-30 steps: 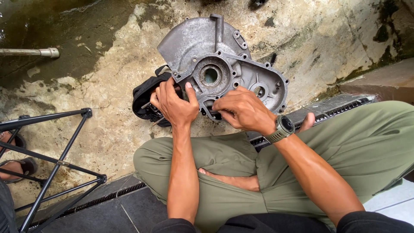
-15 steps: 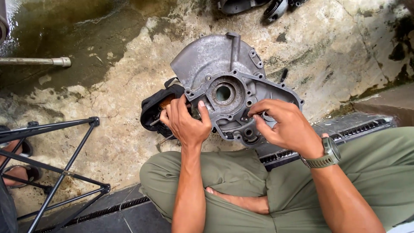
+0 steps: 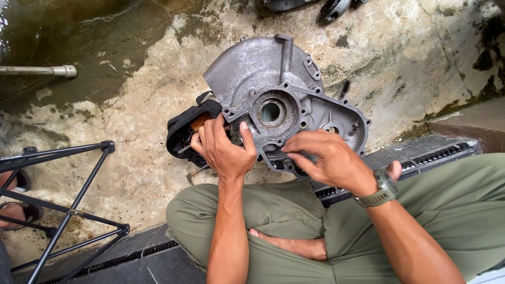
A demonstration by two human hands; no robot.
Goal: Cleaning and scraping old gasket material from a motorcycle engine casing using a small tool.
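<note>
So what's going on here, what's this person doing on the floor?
A person sits cross-legged on a stained concrete floor with a grey metal engine casing propped in front of them. The left hand grips the casing's near left edge, thumb up by the round central bore. The right hand, with a wristwatch on that wrist, rests fingertips on its lower rim. A black tool pouch lies just left of it.

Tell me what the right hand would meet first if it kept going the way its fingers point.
The right hand points left across the lower edge of the grey metal engine casing. Going straight on, it would probably first meet the left hand gripping that edge, though depth is unclear.
</note>
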